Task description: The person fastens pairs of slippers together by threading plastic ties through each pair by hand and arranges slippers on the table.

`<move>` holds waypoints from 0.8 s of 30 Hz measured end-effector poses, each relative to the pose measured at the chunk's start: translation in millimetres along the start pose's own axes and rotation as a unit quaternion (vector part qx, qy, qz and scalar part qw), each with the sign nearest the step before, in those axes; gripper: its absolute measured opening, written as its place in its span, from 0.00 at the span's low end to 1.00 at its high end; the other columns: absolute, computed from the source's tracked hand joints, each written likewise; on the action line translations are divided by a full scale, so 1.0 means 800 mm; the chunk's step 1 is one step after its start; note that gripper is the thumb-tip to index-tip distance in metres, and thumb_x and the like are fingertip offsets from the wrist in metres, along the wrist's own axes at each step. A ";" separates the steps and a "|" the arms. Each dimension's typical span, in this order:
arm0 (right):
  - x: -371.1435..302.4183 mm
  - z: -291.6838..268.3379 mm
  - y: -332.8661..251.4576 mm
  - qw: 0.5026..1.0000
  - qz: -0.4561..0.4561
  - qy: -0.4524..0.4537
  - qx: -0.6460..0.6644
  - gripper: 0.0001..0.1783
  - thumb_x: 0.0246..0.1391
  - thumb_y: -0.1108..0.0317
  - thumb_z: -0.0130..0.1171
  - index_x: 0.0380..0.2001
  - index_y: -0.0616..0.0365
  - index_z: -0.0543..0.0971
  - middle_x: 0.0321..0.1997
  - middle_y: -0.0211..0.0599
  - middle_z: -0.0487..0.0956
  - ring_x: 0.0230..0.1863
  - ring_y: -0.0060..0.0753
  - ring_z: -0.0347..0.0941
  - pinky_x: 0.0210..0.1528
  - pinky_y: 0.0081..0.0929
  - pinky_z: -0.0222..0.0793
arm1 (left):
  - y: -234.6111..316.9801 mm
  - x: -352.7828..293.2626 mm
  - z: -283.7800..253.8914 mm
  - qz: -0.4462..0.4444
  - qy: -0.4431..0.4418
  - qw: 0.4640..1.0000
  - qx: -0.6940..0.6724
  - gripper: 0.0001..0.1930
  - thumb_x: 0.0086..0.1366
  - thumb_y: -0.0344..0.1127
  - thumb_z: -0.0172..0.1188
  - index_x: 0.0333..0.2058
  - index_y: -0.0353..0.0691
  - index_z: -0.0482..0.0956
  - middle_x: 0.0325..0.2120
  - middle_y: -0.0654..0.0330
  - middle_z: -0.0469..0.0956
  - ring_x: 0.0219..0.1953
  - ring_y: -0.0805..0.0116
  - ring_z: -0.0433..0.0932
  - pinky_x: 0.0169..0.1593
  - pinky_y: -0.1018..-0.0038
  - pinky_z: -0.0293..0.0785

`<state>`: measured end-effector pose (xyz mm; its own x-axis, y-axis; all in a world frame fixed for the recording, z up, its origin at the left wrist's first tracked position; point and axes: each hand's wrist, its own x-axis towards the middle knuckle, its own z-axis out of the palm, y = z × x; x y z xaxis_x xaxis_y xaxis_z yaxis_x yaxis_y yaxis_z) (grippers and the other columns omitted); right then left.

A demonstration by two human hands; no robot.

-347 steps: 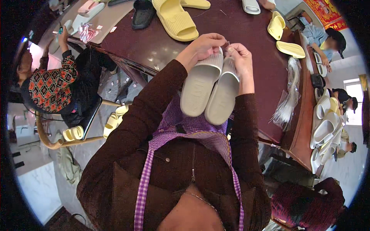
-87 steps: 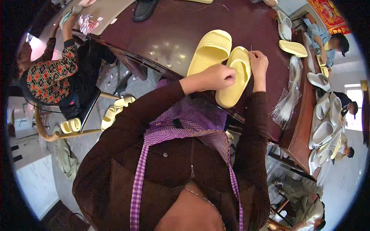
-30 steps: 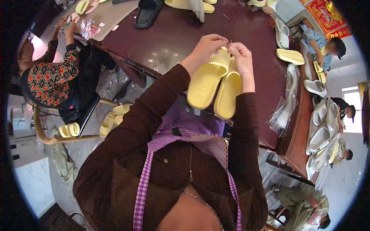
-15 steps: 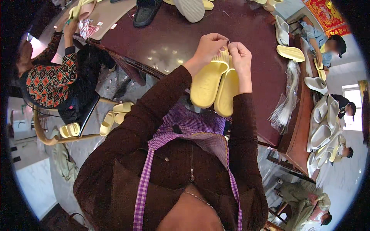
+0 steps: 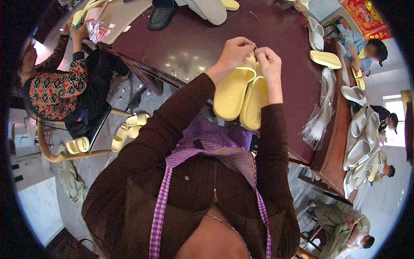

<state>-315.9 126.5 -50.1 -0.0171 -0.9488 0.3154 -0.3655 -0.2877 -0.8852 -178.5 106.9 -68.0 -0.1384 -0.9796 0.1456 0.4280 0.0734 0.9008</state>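
Note:
A pair of pale yellow slide slippers lies side by side at the table's near edge, heels toward me, ribbed straps at the far end. Over the straps, my left hand has its thumb and fingers pinched together. My right hand is pinched the same way, its fingertips almost meeting the left ones. Something thin and dark shows between the fingertips, too small to name. My right wrist partly covers the right slipper.
A bundle of clear thin strips in plastic lies on the dark red table, right. Beyond it stand a yellow slipper and white slippers. Dark and grey slippers are at the far edge. A person sits left.
Both my hands stay nearly in place over the yellow slippers. At the far edge, the dark and grey slippers have shifted slightly. The hands of the person on the left have moved a little.

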 end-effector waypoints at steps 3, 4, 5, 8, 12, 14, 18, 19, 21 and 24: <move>-0.004 0.001 -0.001 1.000 -0.005 0.002 0.001 0.07 0.53 0.72 0.53 0.26 0.63 0.77 0.24 0.23 0.74 0.27 0.13 0.66 0.31 0.15 0.63 | 0.000 -0.002 -0.003 -0.006 -0.007 1.000 0.005 0.06 0.54 0.30 0.60 0.30 0.35 0.78 0.22 0.65 0.75 0.22 0.81 0.70 0.22 0.83 0.66; -0.005 0.002 -0.002 1.000 -0.007 0.003 0.002 0.07 0.53 0.72 0.53 0.26 0.63 0.77 0.24 0.23 0.74 0.27 0.13 0.66 0.31 0.15 0.63 | 0.000 -0.002 -0.003 -0.009 -0.010 1.000 0.008 0.06 0.54 0.30 0.60 0.30 0.35 0.78 0.22 0.65 0.75 0.21 0.81 0.70 0.23 0.83 0.66; -0.005 0.002 -0.002 1.000 -0.007 0.003 0.002 0.07 0.53 0.72 0.53 0.26 0.63 0.77 0.24 0.23 0.74 0.27 0.13 0.66 0.31 0.15 0.63 | -0.001 -0.003 -0.004 -0.008 -0.010 1.000 0.008 0.06 0.54 0.30 0.60 0.30 0.35 0.78 0.22 0.65 0.75 0.21 0.81 0.70 0.23 0.83 0.66; -0.006 0.002 -0.003 0.999 -0.002 0.003 0.033 0.06 0.50 0.70 0.57 0.28 0.62 0.79 0.23 0.23 0.75 0.27 0.13 0.67 0.32 0.16 0.65 | -0.003 -0.003 -0.006 0.000 -0.030 1.000 -0.005 0.06 0.54 0.30 0.60 0.30 0.35 0.78 0.21 0.65 0.75 0.20 0.80 0.69 0.23 0.83 0.66; -0.002 0.003 -0.002 1.000 -0.013 -0.001 0.019 0.05 0.50 0.71 0.56 0.28 0.62 0.78 0.24 0.23 0.76 0.28 0.13 0.67 0.32 0.16 0.65 | -0.004 0.003 -0.010 0.001 -0.033 0.999 0.009 0.07 0.54 0.31 0.60 0.30 0.35 0.79 0.21 0.64 0.74 0.20 0.80 0.69 0.23 0.83 0.65; 0.000 0.003 0.000 0.999 -0.023 -0.013 0.026 0.05 0.50 0.72 0.55 0.27 0.62 0.78 0.24 0.24 0.76 0.28 0.13 0.68 0.32 0.16 0.65 | -0.002 0.003 -0.012 -0.006 -0.036 0.999 0.026 0.07 0.54 0.32 0.60 0.30 0.34 0.79 0.21 0.64 0.74 0.20 0.80 0.69 0.23 0.82 0.65; -0.004 -0.003 -0.003 0.998 -0.059 -0.035 0.015 0.06 0.51 0.72 0.53 0.26 0.62 0.77 0.25 0.28 0.76 0.28 0.17 0.68 0.33 0.18 0.66 | 0.011 -0.003 -0.012 -0.018 -0.047 0.995 0.086 0.09 0.54 0.34 0.60 0.31 0.35 0.80 0.21 0.64 0.75 0.21 0.79 0.69 0.24 0.81 0.66; -0.002 -0.007 -0.004 0.997 -0.068 -0.025 -0.012 0.06 0.51 0.72 0.51 0.26 0.62 0.76 0.25 0.30 0.76 0.28 0.19 0.69 0.33 0.19 0.66 | 0.018 -0.001 -0.009 -0.022 -0.059 0.992 0.113 0.09 0.54 0.34 0.59 0.31 0.35 0.80 0.21 0.64 0.75 0.21 0.78 0.69 0.24 0.81 0.66; 0.001 -0.017 0.004 0.993 -0.085 -0.043 -0.065 0.07 0.51 0.72 0.50 0.26 0.63 0.76 0.24 0.33 0.75 0.28 0.22 0.69 0.34 0.21 0.66 | 0.006 0.003 -0.009 0.023 -0.093 0.989 0.115 0.09 0.52 0.33 0.58 0.26 0.31 0.79 0.19 0.64 0.75 0.20 0.80 0.69 0.23 0.80 0.66; 0.001 -0.020 -0.009 0.997 -0.048 -0.046 -0.040 0.05 0.51 0.74 0.51 0.25 0.64 0.75 0.24 0.31 0.73 0.29 0.22 0.68 0.35 0.22 0.65 | 0.012 0.003 -0.006 -0.031 -0.076 0.988 0.128 0.09 0.53 0.32 0.58 0.27 0.31 0.79 0.22 0.63 0.76 0.22 0.79 0.71 0.25 0.80 0.67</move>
<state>-327.9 129.9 -37.9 0.1051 -0.9261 0.3622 -0.4346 -0.3704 -0.8209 -170.6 104.1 -60.7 -0.2978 -0.9460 0.1282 0.1766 0.0773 0.9812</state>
